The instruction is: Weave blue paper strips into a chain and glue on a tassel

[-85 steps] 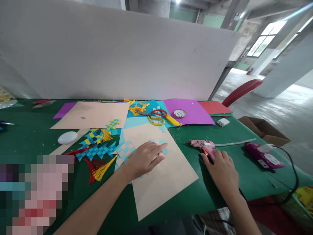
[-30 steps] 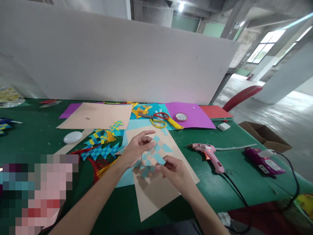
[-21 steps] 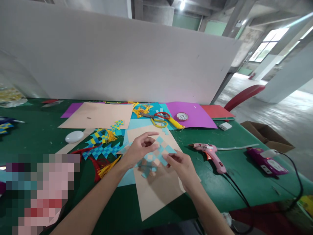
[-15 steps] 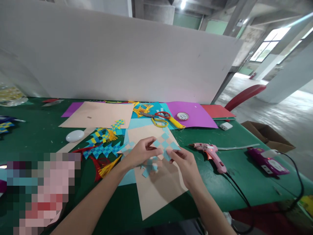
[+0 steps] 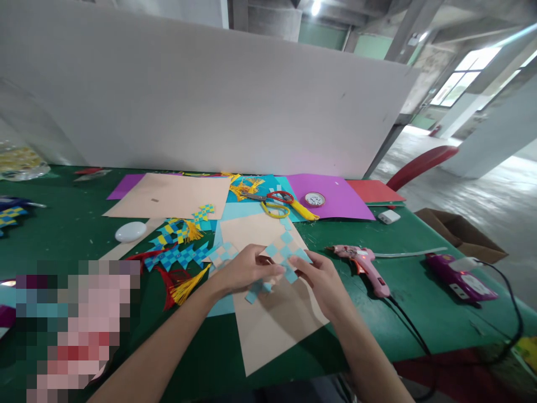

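Note:
Both hands pinch a small woven paper piece, checkered in light blue and beige, held just above a beige paper sheet on the green table. My left hand grips its left side with fingers curled. My right hand grips its lower right edge. Loose blue strip ends hang under the piece. Finished blue and yellow woven fish shapes with yellow tassels lie to the left of my left hand.
A pink glue gun with a black cord lies to the right of my right hand. Red and yellow scissors, a tape roll, coloured sheets, a white oval object and a purple device lie around. A white board stands behind the table.
My right hand left the glue gun and joined my left hand on the woven piece. Both lifted it off the beige sheet and turned it a little.

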Motion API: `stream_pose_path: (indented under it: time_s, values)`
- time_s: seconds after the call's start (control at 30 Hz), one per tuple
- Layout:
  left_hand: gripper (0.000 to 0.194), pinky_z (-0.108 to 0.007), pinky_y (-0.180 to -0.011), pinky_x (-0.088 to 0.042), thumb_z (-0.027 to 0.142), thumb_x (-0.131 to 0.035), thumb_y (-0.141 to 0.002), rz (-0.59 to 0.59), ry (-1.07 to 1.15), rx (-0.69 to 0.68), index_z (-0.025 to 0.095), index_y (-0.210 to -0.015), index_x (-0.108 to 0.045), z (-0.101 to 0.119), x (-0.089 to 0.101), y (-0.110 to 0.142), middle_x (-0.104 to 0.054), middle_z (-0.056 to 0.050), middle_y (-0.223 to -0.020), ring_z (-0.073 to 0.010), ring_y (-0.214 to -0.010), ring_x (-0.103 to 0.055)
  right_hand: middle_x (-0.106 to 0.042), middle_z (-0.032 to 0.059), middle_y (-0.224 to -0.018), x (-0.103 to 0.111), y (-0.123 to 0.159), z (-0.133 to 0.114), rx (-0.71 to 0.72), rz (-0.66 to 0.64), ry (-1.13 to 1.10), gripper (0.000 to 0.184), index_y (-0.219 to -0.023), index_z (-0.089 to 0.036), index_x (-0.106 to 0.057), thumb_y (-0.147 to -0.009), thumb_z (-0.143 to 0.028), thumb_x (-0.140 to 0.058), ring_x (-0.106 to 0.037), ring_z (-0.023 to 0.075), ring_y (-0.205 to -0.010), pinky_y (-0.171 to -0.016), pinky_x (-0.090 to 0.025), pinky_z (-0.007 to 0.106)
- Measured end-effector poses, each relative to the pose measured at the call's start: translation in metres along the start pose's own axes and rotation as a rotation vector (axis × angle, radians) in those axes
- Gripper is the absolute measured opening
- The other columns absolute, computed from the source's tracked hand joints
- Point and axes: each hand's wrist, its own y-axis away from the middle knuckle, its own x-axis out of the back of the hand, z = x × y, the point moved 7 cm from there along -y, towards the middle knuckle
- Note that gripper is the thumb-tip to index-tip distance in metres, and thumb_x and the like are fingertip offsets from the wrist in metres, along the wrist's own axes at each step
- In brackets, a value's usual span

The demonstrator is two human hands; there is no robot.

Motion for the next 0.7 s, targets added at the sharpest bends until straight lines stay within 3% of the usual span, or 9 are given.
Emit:
stream_pose_path:
  time_s: [0.2,0.57,0.63,0.7]
  values:
    - [0.028,-0.026,-0.062,-0.047,0.035,-0.070,-0.072,-0.008,-0.023,-0.001,0.014,-0.086,-0.058,0.003,-0.004,0.002,-0.062,-0.002,-0.073,-0.0150,-0.066,-0.059,-0.050,-0.0010,-0.062,0.003,0.001,-0.002,0.054,0.004,0.047,0.025,-0.063,-0.017,-0.060,-0.074,-0.038,-0.067,-0.044,0.0121,-0.063,-0.060,-0.036,0.025]
    - [0.030,-0.024,-0.058,-0.046,0.040,-0.072,-0.068,0.129,-0.178,-0.007,0.013,-0.079,-0.065,0.003,0.006,0.002,-0.066,-0.004,-0.075,-0.0178,-0.070,-0.060,-0.047,-0.0021,-0.061,-0.001,0.001,-0.011,0.096,0.032,0.103,0.027,-0.062,-0.017,-0.056,-0.075,-0.039,-0.065,-0.041,0.0118,-0.062,-0.059,-0.033,0.025]
    - [0.031,-0.026,-0.060,-0.046,0.042,-0.070,-0.070,0.113,-0.199,-0.038,0.013,-0.076,-0.067,0.007,0.008,0.001,-0.066,-0.005,-0.076,-0.0186,-0.071,-0.061,-0.047,-0.0022,-0.061,0.000,0.001,-0.014,0.135,0.073,0.071,0.028,-0.061,-0.017,-0.055,-0.076,-0.039,-0.065,-0.041,0.0116,-0.062,-0.059,-0.034,0.025]
    - [0.034,-0.028,-0.068,-0.048,0.045,-0.066,-0.075,0.084,-0.166,-0.109,0.014,-0.086,-0.069,0.015,0.012,0.001,-0.068,-0.008,-0.090,-0.0205,-0.081,-0.063,-0.048,-0.0023,-0.063,0.007,0.003,-0.020,0.211,0.167,0.011,0.026,-0.064,-0.018,-0.056,-0.076,-0.039,-0.066,-0.042,0.0117,-0.063,-0.060,-0.036,0.025]
